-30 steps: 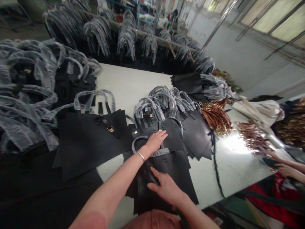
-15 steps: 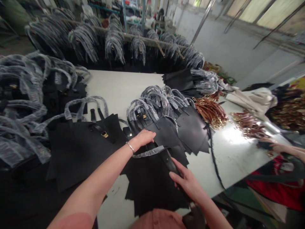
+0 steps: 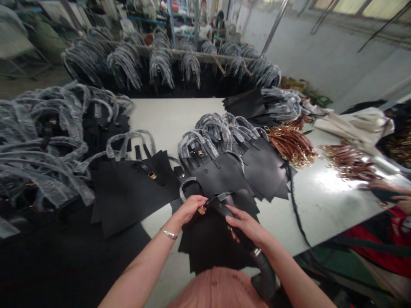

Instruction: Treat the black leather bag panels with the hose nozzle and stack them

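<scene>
My left hand (image 3: 189, 209) pinches a narrow black strap with a gold buckle (image 3: 201, 210) over a stack of black leather bag panels (image 3: 212, 248). Wrapped in my right hand (image 3: 245, 222) is a long black object with a silver collar (image 3: 256, 252); its kind is unclear, and my fingers hide part of it. Its front end lies beside the strap. A plastic-wrapped handle (image 3: 188, 184) arches up behind my left hand. Just beyond lie more black bag panels (image 3: 221, 171) with wrapped handles. Left of them rests another black panel (image 3: 131, 188) with a gold buckle.
Wrapped handles (image 3: 41, 149) are heaped at the left of the white table (image 3: 173, 109). Brown leather straps with gold clips (image 3: 289, 145) lie at the right, near a black cord (image 3: 293, 218). At the far right edge is another person's hand (image 3: 403, 201). More bags hang on a rail (image 3: 180, 54) behind.
My left hand has drawn back toward me from the panels behind and now pinches the buckled strap. My right hand keeps its hold on the black object. The view has shifted slightly.
</scene>
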Demonstrator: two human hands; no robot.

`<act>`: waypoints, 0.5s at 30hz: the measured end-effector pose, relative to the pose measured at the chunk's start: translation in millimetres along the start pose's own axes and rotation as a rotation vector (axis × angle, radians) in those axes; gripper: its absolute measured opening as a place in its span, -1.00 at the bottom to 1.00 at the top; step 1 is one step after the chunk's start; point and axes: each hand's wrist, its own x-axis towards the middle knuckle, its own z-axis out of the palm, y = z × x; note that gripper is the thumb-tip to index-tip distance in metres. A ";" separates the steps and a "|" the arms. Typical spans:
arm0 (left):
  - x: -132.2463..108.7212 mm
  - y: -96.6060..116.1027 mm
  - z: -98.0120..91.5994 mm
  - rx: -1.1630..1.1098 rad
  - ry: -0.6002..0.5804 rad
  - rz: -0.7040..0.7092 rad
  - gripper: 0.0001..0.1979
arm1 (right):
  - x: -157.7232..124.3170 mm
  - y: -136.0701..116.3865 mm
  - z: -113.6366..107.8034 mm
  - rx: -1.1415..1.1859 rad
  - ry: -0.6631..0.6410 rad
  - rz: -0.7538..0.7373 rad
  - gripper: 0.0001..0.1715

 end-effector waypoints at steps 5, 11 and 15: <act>-10.4 -14.0 10.8 -0.097 0.039 -0.043 -0.77 | -6.9 0.8 -0.4 0.006 -0.013 -0.004 -0.29; -17.7 -23.1 24.1 -0.263 0.033 -0.036 -0.86 | -18.1 7.6 -2.6 0.028 0.005 0.031 -0.30; -21.9 -24.6 29.6 -0.419 0.004 -0.114 -0.89 | -24.8 7.1 -2.7 0.027 0.011 0.028 -0.28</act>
